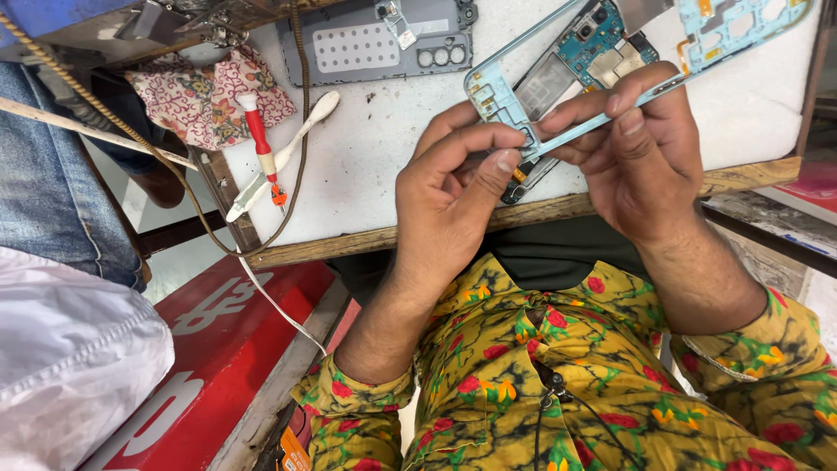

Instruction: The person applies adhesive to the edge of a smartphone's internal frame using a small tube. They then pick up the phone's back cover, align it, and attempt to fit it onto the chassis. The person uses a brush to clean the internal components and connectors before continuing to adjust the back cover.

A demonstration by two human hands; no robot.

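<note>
**Thin phone frame held by its edges over the bench**

The right hand (pixel 649 148) is closed in a pinch on the phone frame (pixel 558 87), thumb under and fingers over its long lower rail, so the light blue plastic sits tilted above the white work surface (pixel 366 166) rather than lying on it. The left hand (pixel 449 187) meets it at the near corner, thumb and forefinger drawn together on the frame's end; whether they also nip a small part or cable there is hard to tell, since the fingertips hide the spot.

The frame looks light and thin, an open rectangle with little stiffness across its length, so it would likely flex or crack if squeezed at mid-span. The circuit board (pixel 602 48) seated in its upper end, teal with metal shields, looks fragile and is best left untouched; the rails and corners are the safe places to hold, as both hands do now. Smooth plastic edges may slip in bare fingers.

Further out on the surface lie a grey phone back panel (pixel 384 44) with camera holes, a red-handled screwdriver (pixel 260 144), and a white plastic pry tool (pixel 283 153) crossing it. A patterned cloth (pixel 205 96) sits at the surface's left edge, and a second light blue frame (pixel 750 22) rests at the upper right.
</note>
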